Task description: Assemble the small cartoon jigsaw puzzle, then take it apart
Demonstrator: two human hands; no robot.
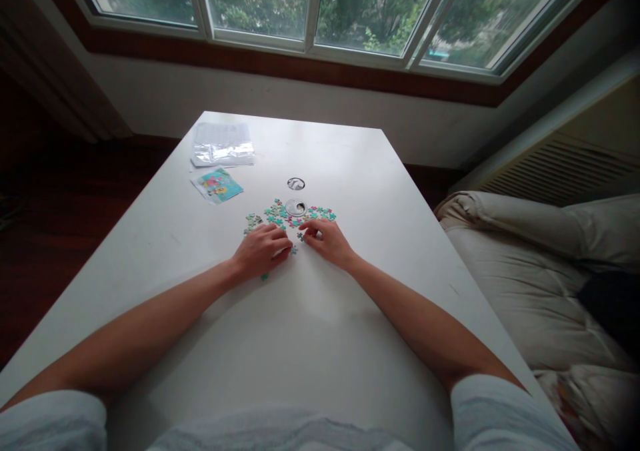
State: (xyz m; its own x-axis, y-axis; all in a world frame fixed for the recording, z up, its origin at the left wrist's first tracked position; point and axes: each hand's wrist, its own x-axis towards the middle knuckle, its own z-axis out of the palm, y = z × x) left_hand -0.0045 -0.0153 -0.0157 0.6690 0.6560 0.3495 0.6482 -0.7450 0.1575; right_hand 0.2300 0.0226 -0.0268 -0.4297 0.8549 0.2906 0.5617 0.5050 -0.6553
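A crinkled clear plastic bag [223, 147] lies beyond a turquoise picture card [220, 184]. The left hand [261, 247] curls low, its grip unclear. Loose green-and-pink, knobbed jigsaw pieces [276, 212] spread around a round silvery object [294, 207]; any joins are indistinct. The right hand's [324, 239] fingers bend narrowly beside pieces; holding cannot be told.

bare white tabletop [400, 191] right of the puzzle pieces [275, 212], round tin [296, 207] blocking straight ahead between the hands
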